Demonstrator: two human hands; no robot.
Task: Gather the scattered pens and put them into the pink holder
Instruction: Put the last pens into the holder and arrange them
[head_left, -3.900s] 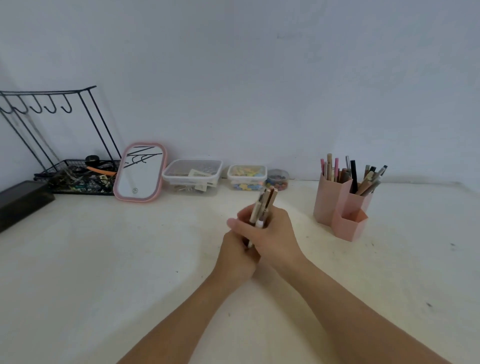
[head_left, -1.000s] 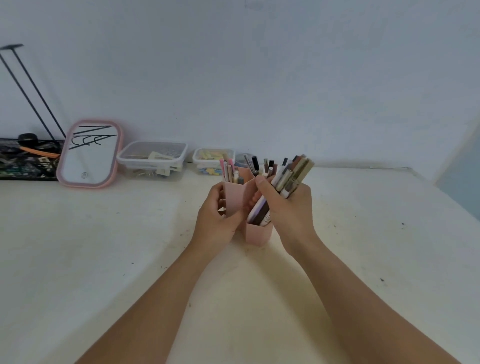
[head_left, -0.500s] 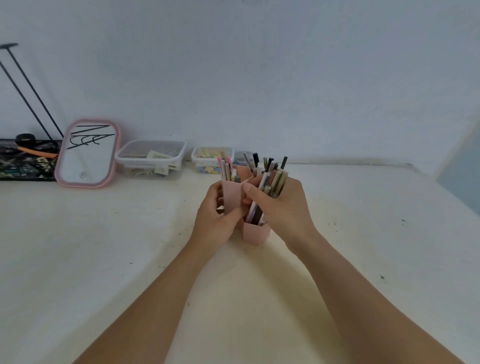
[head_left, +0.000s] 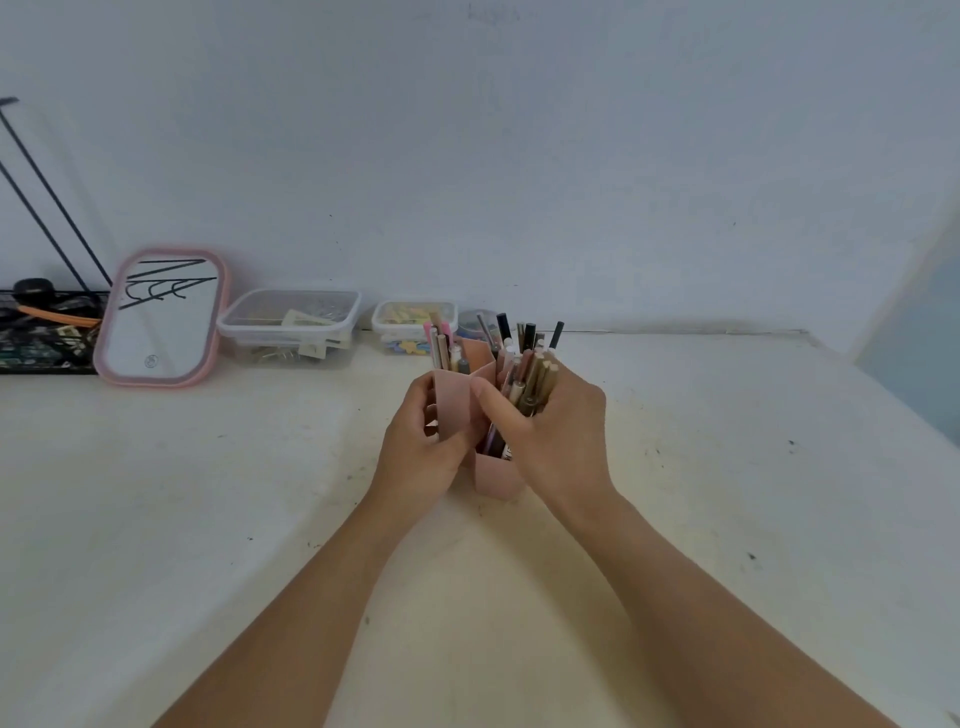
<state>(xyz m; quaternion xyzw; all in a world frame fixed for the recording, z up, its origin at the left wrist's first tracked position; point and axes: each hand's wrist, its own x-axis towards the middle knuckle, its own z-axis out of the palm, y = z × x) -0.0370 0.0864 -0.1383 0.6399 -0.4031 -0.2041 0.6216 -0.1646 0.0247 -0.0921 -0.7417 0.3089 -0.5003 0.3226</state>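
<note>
The pink holder (head_left: 453, 397) stands upright on the white tabletop (head_left: 208, 493), in front of the back wall. It is the reference point for all positions below.

Left hand (head_left: 415, 447): wrapped around the holder's left compartment, thumb on the near face, fingers curled round the far left side. Grip is on the holder itself.

Right hand (head_left: 558, 441): against the holder's right side, fingers and thumb curled round a bundle of pens (head_left: 532, 382). The bundle's lower ends reach down into the low front compartment of the holder; its upper ends stick out above the fingers. Whether the ends rest on the compartment floor cannot be told.

Other pens (head_left: 444, 348) already stand in the holder's rear compartments, tips upward.

Behind the holder, along the wall: a small clear box (head_left: 413, 325) of coloured items directly behind, a larger clear lidded box (head_left: 291, 325) to its left, then a pink-framed mirror (head_left: 163, 317) leaning back further left. A black wire rack (head_left: 41, 332) sits at the far left edge, partly out of view.
</note>
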